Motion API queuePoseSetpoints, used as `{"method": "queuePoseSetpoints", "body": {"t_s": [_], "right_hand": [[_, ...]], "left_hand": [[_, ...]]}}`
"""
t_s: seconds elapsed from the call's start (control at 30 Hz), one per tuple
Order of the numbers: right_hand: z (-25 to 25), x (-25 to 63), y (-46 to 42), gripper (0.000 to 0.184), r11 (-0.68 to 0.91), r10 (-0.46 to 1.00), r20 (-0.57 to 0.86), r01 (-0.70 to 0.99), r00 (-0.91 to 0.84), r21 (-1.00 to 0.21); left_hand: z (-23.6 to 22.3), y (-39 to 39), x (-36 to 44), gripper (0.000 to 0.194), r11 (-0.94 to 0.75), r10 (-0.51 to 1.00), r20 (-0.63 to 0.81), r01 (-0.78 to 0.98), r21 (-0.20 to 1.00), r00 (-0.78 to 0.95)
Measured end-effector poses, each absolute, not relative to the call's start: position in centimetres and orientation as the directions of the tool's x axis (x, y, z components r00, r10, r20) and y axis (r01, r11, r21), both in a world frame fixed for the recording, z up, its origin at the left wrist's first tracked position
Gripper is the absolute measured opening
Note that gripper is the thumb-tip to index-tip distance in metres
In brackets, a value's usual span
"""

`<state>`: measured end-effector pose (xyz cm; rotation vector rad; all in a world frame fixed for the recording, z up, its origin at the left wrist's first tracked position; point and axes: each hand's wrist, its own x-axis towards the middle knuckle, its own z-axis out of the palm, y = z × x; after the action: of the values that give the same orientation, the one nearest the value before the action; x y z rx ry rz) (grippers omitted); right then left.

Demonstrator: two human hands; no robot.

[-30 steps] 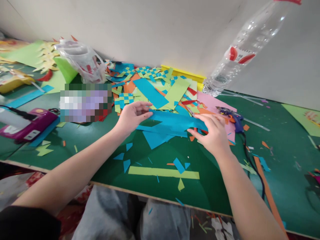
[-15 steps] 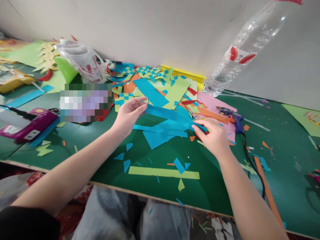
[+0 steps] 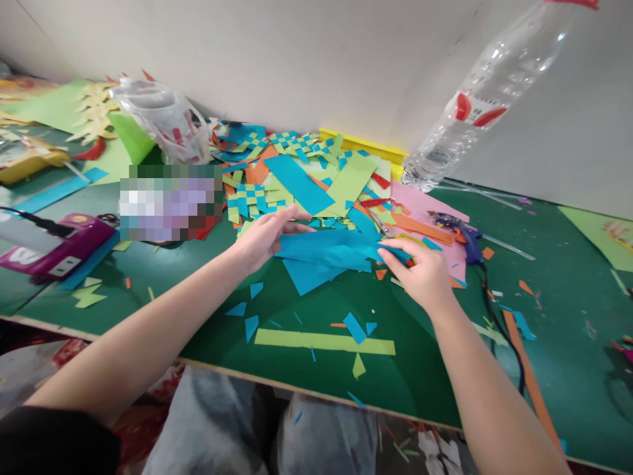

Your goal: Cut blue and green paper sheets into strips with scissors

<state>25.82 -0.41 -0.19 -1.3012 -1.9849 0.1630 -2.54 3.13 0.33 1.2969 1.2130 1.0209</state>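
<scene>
A blue paper strip (image 3: 326,244) spans the space between my hands, its broad face turned up. My right hand (image 3: 420,267) pinches the strip's right end between thumb and fingers. At the left end is my left hand (image 3: 267,239), its fingers stretched out and apart along the strip's far edge; its thumb is mostly hidden. Under the strip lies another blue paper piece (image 3: 306,278) with a pointed corner. Just beyond my right hand are the metal blades of scissors (image 3: 384,227), partly covered.
Behind the hands lies a heap of green and blue woven paper (image 3: 297,142). A clear plastic bottle (image 3: 475,105) leans at the right. A glue gun (image 3: 469,241) with a black cable rests on pink paper. A purple power strip (image 3: 64,247) sits left. A green strip (image 3: 324,342) and scraps lie in front.
My left hand has turned and lowered slightly, its fingers going from a pinch to stretched out. The blue strip has come down and flattened. My right hand has hardly moved.
</scene>
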Motion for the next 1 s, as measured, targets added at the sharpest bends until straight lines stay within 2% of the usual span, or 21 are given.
{"method": "queuePoseSetpoints", "body": {"t_s": [0.17, 0.4, 0.57, 0.8, 1.0], "right_hand": [[-0.12, 25.84, -0.49, 0.015, 0.491, 0.822, 0.523, 0.745, -0.225, -0.452], [-0.10, 25.82, -0.56, 0.015, 0.482, 0.823, 0.528, 0.747, -0.208, -0.457], [-0.04, 25.88, -0.55, 0.016, 0.454, 0.843, 0.504, 0.753, -0.189, -0.476], [0.32, 25.80, -0.55, 0.018, 0.447, 0.860, 0.471, 0.735, -0.196, -0.509], [0.31, 25.91, -0.49, 0.012, 0.385, 0.893, 0.429, 0.718, -0.134, -0.579]], "left_hand": [[0.56, 2.66, -2.75, 0.045, 0.079, 0.943, -0.118, 0.132, 0.988, 0.312], [-0.02, 2.86, -3.01, 0.044, 0.004, 0.876, -0.116, 0.234, 0.972, 0.469], [-0.02, 2.93, -3.16, 0.045, 0.000, 0.872, -0.114, 0.233, 0.973, 0.476], [0.00, 2.73, -3.12, 0.033, -0.074, 0.832, -0.111, 0.307, 0.949, 0.544], [0.54, 2.49, -2.85, 0.031, -0.216, 0.809, -0.084, 0.427, 0.878, 0.582]]}}
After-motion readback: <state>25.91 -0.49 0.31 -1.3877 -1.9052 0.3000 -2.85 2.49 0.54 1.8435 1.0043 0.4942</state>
